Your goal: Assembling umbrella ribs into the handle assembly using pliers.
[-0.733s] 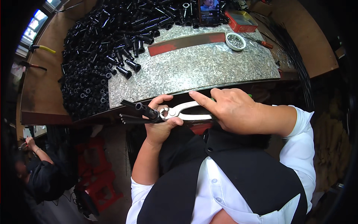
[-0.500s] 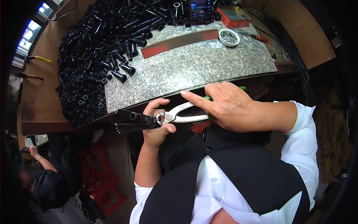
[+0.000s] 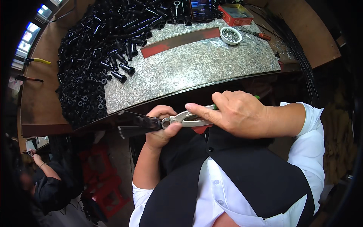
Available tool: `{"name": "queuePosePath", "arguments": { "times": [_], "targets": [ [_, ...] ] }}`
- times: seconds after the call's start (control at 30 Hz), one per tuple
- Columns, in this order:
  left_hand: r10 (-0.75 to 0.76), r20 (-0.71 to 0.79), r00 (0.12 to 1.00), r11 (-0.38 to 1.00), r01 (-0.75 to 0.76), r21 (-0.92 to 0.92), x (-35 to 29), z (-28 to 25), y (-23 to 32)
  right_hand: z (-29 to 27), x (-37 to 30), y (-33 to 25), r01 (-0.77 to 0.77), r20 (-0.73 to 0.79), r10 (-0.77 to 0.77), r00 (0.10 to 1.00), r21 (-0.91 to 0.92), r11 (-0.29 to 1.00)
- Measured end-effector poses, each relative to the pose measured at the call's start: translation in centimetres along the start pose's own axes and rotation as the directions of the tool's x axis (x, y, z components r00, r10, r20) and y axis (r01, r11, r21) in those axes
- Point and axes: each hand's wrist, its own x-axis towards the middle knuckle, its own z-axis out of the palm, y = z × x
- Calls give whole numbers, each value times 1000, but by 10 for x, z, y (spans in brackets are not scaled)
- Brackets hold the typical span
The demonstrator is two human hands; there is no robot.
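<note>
My left hand (image 3: 163, 132) is closed round a black tubular part (image 3: 145, 123) with a bundle of thin black ribs or rods (image 3: 132, 131) pointing left; motion blurs them. End-cutting pincers (image 3: 186, 118) with silver jaws and green handle grips meet the part's right end at my left thumb and fingers. My right hand (image 3: 240, 115) wraps the pincers' handles, its index finger stretched along the upper arm of the tool. What lies between the jaws is too small to make out. Both hands are in front of the table's near edge.
On the speckled tabletop (image 3: 181, 72) lie a heap of black parts (image 3: 113, 41), a curved red-brown strip (image 3: 181, 41), a white bowl (image 3: 231, 36) of small metal bits, a red tin (image 3: 236, 15), a screwdriver (image 3: 261, 36) and a phone (image 3: 200, 10). Another person's arm (image 3: 47, 168) shows at lower left.
My right hand has shifted slightly right and down, and the pincers' handles are closer together. The black part and its ribs have moved a little in my left hand.
</note>
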Motion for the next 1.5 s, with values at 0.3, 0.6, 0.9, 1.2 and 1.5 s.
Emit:
{"name": "queuePosePath", "arguments": {
  "times": [0.3, 0.6, 0.9, 1.2, 1.5],
  "targets": [
    [-45, -7, 999, 999, 45, 29, 0, -3, -1, -11, 10, 14, -107, 276, 15, 961, 320, 941],
    [154, -338, 929, 967, -211, -141, 10, -29, 24, 33, 13, 59, -367, 322, 265, 909, 314, 876],
    [174, -423, 889, 856, -349, -381, 9, -69, 70, 83, -6, 1, 78, -216, 57, 975, 568, 819],
    [-46, -390, 920, 488, -320, -812, 21, -40, 36, 67, -12, 8, 87, -41, 338, 940, 989, -122],
    [-440, 470, 765, 665, 630, -401, -12, 48, 0, -40, -8, 54, 8, -95, 394, 914, 976, 216]
  ]
}}
